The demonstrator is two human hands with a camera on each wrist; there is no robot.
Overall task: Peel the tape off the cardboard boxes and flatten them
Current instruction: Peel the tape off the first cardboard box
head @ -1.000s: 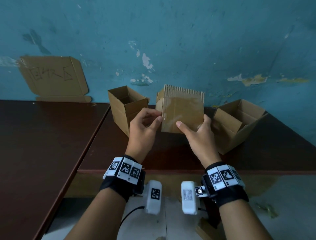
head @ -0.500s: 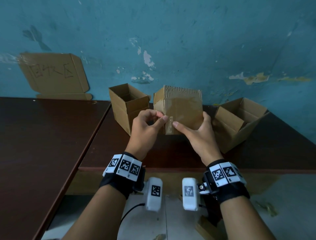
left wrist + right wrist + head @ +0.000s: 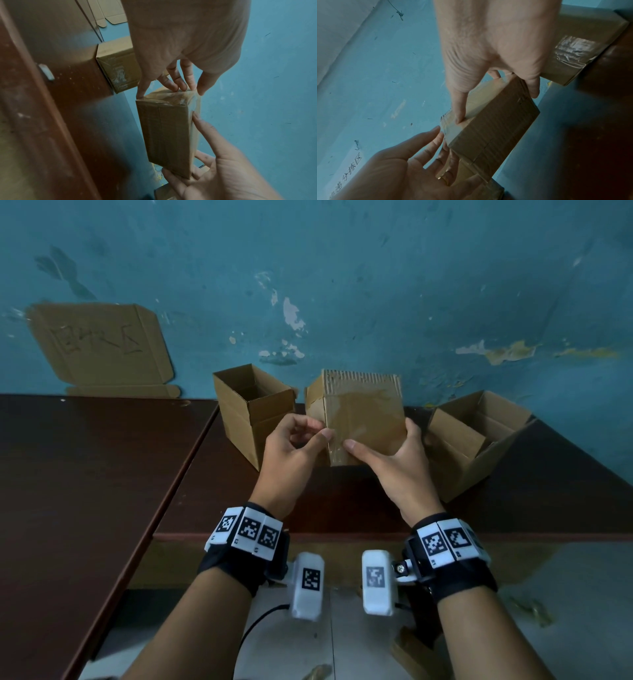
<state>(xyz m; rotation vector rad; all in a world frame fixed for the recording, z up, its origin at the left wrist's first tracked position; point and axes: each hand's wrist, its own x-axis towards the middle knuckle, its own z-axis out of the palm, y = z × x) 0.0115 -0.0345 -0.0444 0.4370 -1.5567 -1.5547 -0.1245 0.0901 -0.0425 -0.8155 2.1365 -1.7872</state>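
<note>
With your right hand clamped on the box held up over the table, between two open boxes, keep your left hand pinching the tape at the edge and peel slowly, low along the face.

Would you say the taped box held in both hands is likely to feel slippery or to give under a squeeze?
Probably slick: glossy clear tape covers the taped box where the right hand grips it. Likely light, since it is held up by fingertips alone. Its corrugated walls may flex somewhat if empty; the contents are hidden.
</note>
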